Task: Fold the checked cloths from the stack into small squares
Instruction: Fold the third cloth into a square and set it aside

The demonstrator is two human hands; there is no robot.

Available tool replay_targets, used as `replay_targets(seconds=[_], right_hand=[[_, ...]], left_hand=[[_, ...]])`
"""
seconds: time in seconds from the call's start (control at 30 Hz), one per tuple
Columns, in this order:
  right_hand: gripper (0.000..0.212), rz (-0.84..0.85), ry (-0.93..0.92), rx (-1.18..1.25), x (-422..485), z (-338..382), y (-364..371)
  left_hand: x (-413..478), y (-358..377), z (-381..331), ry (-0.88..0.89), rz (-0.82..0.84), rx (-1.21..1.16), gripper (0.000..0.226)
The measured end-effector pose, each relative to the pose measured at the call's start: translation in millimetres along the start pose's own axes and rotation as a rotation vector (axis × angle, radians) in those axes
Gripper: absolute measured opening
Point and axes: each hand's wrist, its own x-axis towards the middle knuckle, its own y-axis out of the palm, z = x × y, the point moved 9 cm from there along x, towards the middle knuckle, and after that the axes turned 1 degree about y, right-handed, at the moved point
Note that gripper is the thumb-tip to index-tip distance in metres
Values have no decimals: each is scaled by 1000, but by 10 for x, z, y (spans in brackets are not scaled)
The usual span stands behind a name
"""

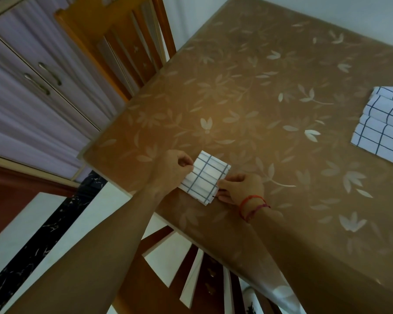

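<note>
A white cloth with dark blue checks (204, 176), folded into a small thick square, lies near the table's front left corner. My left hand (171, 168) pinches its left edge between thumb and fingers. On the opposite side, my right hand (242, 189), with red threads at the wrist, pinches the right lower edge. A stack of several checked cloths (386, 123) lies spread and overlapping at the table's right edge, partly cut off by the frame.
The table (247, 98) wears a brown covering with a pale leaf pattern. A wooden chair (132, 41) stands at its far left side, another chair (202, 268) under the near edge. Lilac cabinet doors (32, 87) fill the left.
</note>
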Motion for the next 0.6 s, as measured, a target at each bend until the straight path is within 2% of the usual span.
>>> replay_targets(seconds=[0.23,0.33,0.43,0.6], right_hand=[[12,-35,-64,-32,8,38,-57],[11,-99,-144,-115,22,76,-124],[15,-209,-325,-325,-63,239,-159],[9,-202,-683,-578,-336,488,75]], left_hand=[[-21,-4,-34,78,-25,63,10],[-63,-65,-216,259,-105,209,14],[-134,17,-367,412,-105,278,27],[-173,306,-302,520,51,449,43]])
